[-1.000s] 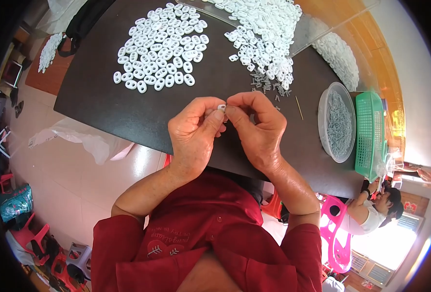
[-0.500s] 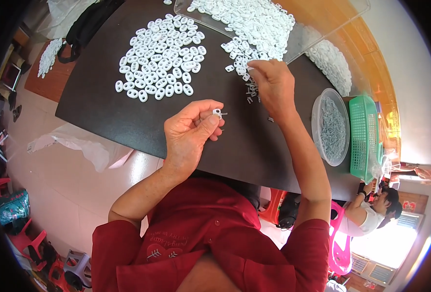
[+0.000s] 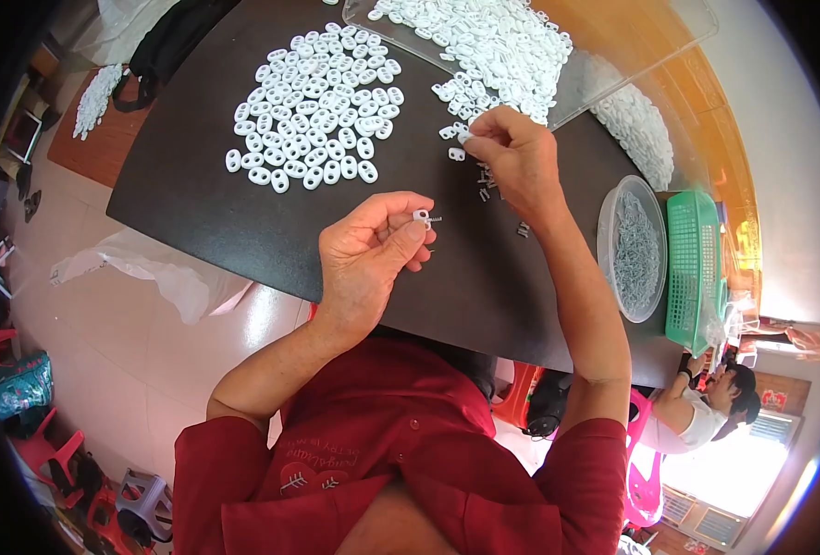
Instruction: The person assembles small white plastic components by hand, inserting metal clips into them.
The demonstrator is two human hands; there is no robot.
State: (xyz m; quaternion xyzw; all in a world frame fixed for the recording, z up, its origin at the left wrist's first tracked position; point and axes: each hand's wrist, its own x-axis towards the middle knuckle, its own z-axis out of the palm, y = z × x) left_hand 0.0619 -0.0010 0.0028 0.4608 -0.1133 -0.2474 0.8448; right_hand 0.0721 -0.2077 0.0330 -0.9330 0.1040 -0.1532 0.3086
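Between its thumb and fingers, my left hand (image 3: 359, 264) pinches a small white plastic piece with a hole (image 3: 421, 215). A thin metal spring (image 3: 436, 219) sticks out of that piece to the right. Farther off, my right hand (image 3: 524, 166) has thumb and forefinger closed on another white plastic piece (image 3: 465, 137), partly hidden by the fingertips. Just beyond it lie loose white pieces (image 3: 465, 92) spilling from a large heap. A few small metal springs (image 3: 485, 193) lie under my right hand, and more (image 3: 523, 229) lie beside its wrist.
White two-holed oval pieces (image 3: 322, 111) are spread over the dark table (image 3: 206, 222) at left. A clear tray (image 3: 604, 97) holds the heap at the back. To the right stand a round bowl (image 3: 604, 250) of springs and a green basket (image 3: 683, 268). Another person (image 3: 706, 412) sits beyond.
My right hand has drawn slightly back from the heap, with a white piece now showing at its fingertips. The left hand keeps its pinch; the view has shifted a little.
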